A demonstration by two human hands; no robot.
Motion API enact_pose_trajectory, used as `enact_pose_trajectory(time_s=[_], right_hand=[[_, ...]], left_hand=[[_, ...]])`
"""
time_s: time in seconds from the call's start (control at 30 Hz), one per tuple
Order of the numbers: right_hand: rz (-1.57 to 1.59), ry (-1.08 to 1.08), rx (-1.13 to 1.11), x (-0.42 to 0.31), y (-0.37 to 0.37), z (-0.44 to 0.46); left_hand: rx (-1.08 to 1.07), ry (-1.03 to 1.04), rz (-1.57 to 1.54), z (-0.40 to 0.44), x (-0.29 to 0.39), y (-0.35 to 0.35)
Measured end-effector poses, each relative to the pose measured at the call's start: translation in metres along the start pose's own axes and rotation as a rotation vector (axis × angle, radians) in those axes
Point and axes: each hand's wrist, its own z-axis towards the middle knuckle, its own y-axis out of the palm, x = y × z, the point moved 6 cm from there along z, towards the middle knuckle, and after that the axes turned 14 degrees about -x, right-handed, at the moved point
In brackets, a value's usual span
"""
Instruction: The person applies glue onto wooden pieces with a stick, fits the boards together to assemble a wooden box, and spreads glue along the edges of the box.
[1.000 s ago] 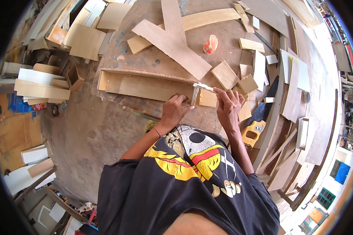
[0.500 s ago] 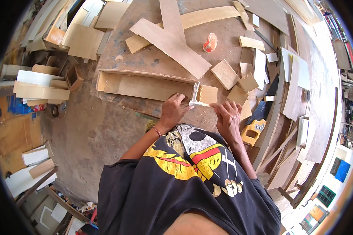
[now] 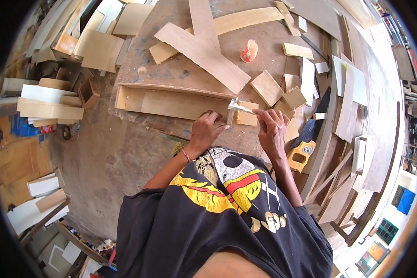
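Note:
A long, shallow wooden box [image 3: 176,91] lies across the near part of the worktable. At its right end my left hand [image 3: 205,131] is closed on the near corner, fingers over the edge. My right hand [image 3: 272,128] pinches a thin stick [image 3: 247,110] whose left end carries white, glue-like paste. That pasty tip touches the top edge of the box's right end piece [image 3: 230,116], close to the far corner. Just right of the end piece sits a small wood block [image 3: 248,115], partly behind the stick.
An orange-and-white cup [image 3: 249,51] stands beyond the box. Loose boards [image 3: 204,58] cross each other at the back. Wood offcuts [image 3: 267,88] lie to the right, beside a handsaw with a yellow handle [image 3: 301,156]. Panels [image 3: 51,107] are stacked at the left.
My right hand has moved up slightly, carrying the stick's tip from the near end of the box's end piece towards its far corner. The left hand stays on the near corner.

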Motion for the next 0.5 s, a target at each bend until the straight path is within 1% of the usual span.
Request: enact_pose_trajectory(time_s=[0.03,0.1,0.13,0.27,0.33,0.5], right_hand=[[0.001,-0.002,-0.003,-0.001,-0.001,-0.004],[-0.029,0.01,-0.118,-0.003,-0.001,-0.014],[0.001,-0.021,-0.125,-0.007,-0.003,-0.019],[0.103,-0.019,-0.183,-0.007,-0.001,-0.024],[0.091,0.028,-0.054,0.001,-0.005,-0.018],[-0.036,0.062,0.052,-0.006,-0.014,0.004]], left_hand=[[0.001,-0.003,0.0,-0.001,0.0,-0.001],[-0.004,-0.01,0.024,-0.001,0.0,-0.002],[-0.004,-0.01,0.024,-0.001,-0.002,-0.001],[-0.006,0.01,0.029,0.0,-0.002,-0.002],[-0.009,0.016,0.035,0.001,0.0,-0.002],[0.025,0.04,0.029,0.0,0.001,-0.003]])
